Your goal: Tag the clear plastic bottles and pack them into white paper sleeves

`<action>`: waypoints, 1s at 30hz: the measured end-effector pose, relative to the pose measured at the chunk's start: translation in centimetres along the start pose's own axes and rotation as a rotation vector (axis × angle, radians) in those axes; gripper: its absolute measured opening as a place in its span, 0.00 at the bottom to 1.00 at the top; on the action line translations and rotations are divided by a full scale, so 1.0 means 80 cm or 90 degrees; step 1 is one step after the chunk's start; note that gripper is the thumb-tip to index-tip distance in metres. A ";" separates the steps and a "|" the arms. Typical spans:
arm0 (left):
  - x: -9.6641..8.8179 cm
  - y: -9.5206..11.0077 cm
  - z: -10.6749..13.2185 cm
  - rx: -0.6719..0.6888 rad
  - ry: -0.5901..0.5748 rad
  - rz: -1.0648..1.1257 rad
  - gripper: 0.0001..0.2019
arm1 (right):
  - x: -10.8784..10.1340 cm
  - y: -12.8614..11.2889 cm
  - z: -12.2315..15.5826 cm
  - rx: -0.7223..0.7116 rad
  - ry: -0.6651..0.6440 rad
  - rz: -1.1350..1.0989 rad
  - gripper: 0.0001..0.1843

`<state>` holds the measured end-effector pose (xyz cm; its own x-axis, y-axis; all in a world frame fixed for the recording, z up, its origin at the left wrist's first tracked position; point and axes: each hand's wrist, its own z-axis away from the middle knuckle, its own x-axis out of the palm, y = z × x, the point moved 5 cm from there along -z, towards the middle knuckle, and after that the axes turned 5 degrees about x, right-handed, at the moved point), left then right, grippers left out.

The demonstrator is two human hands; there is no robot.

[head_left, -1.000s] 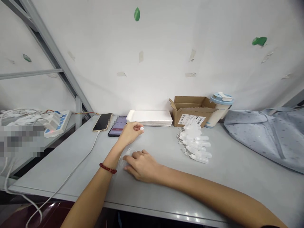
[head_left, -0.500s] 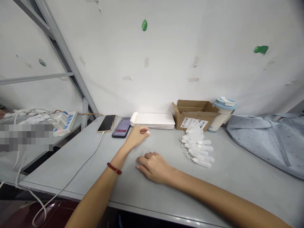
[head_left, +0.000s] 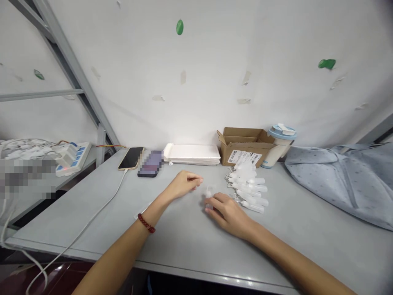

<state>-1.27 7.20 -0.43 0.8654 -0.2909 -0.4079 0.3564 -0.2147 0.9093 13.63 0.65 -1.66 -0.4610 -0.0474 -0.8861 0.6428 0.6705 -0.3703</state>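
Note:
My right hand (head_left: 229,215) rests low over the table with bent fingers around a small clear plastic piece (head_left: 209,200), partly hidden by the fingertips. To its left, my left hand (head_left: 184,184) hovers with its fingers stretched out toward the right; nothing shows in it. Just beyond my right hand lies a fanned pile of translucent white tubes (head_left: 250,190) with thin strings at their left ends. A thin whitish strip (head_left: 141,212) lies partly behind my left wrist. A small white piece (head_left: 170,164) sits at the front of the stack of white packets (head_left: 195,155).
An open cardboard box (head_left: 242,149) and a blue-lidded cup (head_left: 278,147) stand by the wall. Two phones, one black-screened (head_left: 132,158) with a white charging cable (head_left: 104,215), lie at the left. A grey-blue cloth (head_left: 334,184) covers the right side.
My left hand no longer pinches a small white piece; its fingers have straightened. My right hand has moved right, toward the tubes, with the clear piece at its fingers. The view has shifted slightly.

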 end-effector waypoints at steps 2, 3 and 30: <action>0.002 0.002 0.002 -0.032 0.000 0.026 0.15 | -0.001 0.005 -0.002 0.005 0.031 0.011 0.11; 0.003 0.004 0.003 -0.047 0.002 0.037 0.15 | -0.002 0.007 -0.003 0.007 0.044 0.013 0.11; 0.020 0.029 0.015 0.082 -0.045 -0.159 0.12 | 0.012 -0.006 0.001 -0.088 0.073 0.416 0.10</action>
<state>0.52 5.14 0.98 0.7285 -0.2777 -0.6263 0.5037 -0.4026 0.7644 12.94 0.18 -2.34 -0.0709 0.4736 -0.8779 0.7306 0.6239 0.2775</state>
